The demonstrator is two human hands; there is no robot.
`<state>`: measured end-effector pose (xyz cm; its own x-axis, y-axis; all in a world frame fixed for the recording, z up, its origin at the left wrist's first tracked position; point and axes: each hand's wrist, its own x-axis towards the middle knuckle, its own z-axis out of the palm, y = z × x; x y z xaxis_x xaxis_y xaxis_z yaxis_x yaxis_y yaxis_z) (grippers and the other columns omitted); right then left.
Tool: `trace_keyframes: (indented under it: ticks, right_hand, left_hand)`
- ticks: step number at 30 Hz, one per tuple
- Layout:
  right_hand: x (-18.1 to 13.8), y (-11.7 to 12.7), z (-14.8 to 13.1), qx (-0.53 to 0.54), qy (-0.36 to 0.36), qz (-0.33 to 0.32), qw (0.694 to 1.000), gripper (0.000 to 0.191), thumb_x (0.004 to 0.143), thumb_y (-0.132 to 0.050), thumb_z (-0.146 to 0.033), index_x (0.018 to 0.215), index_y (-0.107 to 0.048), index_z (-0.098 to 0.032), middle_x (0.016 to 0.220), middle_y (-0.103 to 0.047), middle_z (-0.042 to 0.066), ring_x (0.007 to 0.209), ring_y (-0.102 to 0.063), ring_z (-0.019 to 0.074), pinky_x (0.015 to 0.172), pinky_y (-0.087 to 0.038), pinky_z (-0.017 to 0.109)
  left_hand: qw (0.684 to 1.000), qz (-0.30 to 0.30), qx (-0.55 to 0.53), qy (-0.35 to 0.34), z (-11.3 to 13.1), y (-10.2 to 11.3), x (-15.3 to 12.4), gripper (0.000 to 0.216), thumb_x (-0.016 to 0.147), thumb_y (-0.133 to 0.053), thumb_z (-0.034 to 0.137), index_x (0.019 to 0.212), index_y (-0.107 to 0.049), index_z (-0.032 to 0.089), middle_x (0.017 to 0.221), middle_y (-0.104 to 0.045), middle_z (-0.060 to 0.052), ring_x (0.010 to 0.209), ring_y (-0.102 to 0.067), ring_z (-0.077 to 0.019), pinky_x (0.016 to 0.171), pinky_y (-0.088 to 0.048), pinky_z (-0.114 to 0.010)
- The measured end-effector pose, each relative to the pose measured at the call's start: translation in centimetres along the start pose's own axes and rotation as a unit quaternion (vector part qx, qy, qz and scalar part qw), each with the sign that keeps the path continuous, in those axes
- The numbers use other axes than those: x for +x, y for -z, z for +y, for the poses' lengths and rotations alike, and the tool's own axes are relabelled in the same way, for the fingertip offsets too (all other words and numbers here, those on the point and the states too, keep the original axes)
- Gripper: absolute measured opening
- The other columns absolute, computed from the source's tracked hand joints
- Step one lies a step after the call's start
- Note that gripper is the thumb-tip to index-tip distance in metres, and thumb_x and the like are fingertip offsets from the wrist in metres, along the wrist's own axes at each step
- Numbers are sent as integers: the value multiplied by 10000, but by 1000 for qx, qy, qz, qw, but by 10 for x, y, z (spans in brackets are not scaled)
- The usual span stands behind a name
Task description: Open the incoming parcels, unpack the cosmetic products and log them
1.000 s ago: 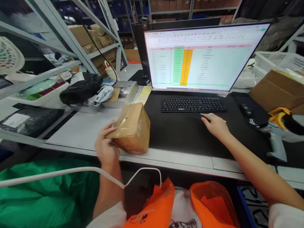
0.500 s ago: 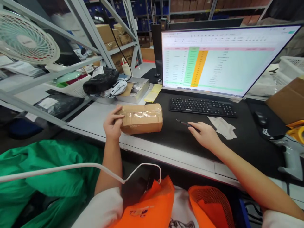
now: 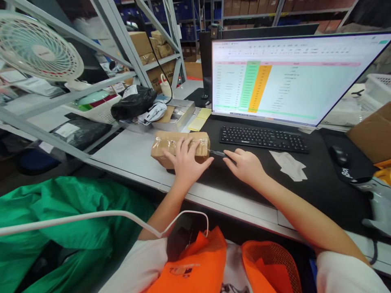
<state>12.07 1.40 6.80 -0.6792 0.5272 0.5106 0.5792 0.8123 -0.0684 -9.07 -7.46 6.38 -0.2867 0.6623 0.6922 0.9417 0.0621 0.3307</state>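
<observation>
A small brown cardboard parcel (image 3: 166,145) wrapped in clear tape lies on the desk at the left edge of the black desk mat (image 3: 269,179). My left hand (image 3: 185,162) lies flat on top of it, fingers spread, pressing it down. My right hand (image 3: 244,165) is closed round a thin dark cutter (image 3: 217,153), whose tip touches the parcel's right end.
A black keyboard (image 3: 264,138) and a wide monitor (image 3: 293,77) showing a spreadsheet stand behind. Crumpled white paper (image 3: 288,165) lies right of my hand. A mouse (image 3: 339,154), a barcode scanner (image 3: 377,195), a fan (image 3: 38,44), metal shelving and a tray of clutter (image 3: 171,116) surround the desk.
My left hand shifted from gripping the parcel's left end to lying flat on its top. My right hand carried the cutter leftward until its tip reached the parcel's right end.
</observation>
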Motion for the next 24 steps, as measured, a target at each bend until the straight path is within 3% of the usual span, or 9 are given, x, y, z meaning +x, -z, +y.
trace_keyframes:
  ticks: [3,6,11,17,21,24]
  right_hand:
    - [-3,3,-3,3,51,28,998,404,1117,-494,-404,1285,-776,-167,868,-677,77,717,-606,193,679,-396,340]
    - [-1,4,-7,16,95,50,994,414,1129,-475,-400,1273,-773,-151,853,-657,69,698,-576,186,675,-373,347]
    - [11,-2,-11,32,134,60,989,413,1133,-468,-391,1274,-767,-145,849,-644,70,687,-544,180,660,-334,345]
    - [20,-9,-16,28,148,37,988,440,1136,-440,-415,1302,-767,-171,837,-644,78,694,-544,184,667,-323,344]
    - [32,-10,13,21,79,-7,997,404,1106,-504,-435,1320,-767,-214,921,-688,103,788,-605,212,723,-367,349]
    - [37,-8,60,-36,-106,-5,994,372,1057,-577,-410,1279,-790,-200,974,-717,133,837,-642,261,737,-410,358]
  left_hand:
    - [997,48,-30,-46,-19,-5,6,324,804,-794,402,1083,-761,241,1273,-747,-117,1290,-640,-406,1258,-120,-702]
    - [985,55,-85,-139,-44,-3,13,256,806,-733,323,1042,-772,232,1177,-791,-86,1191,-721,-338,1182,-363,-578]
    - [974,17,-126,-187,-70,4,19,289,845,-666,314,1097,-778,227,1203,-790,-86,1222,-720,-326,1161,-422,-560]
    - [971,0,-139,-193,-72,8,17,331,866,-637,286,1164,-766,218,1254,-771,-100,1274,-694,-311,1120,-477,-523]
    - [978,-38,-138,-149,-71,9,17,364,859,-606,331,1166,-777,236,1264,-768,-96,1301,-677,-310,1134,-468,-530]
    - [981,-53,-136,-129,-73,9,15,371,868,-578,391,1139,-782,240,1242,-775,-99,1300,-673,-312,1157,-442,-553]
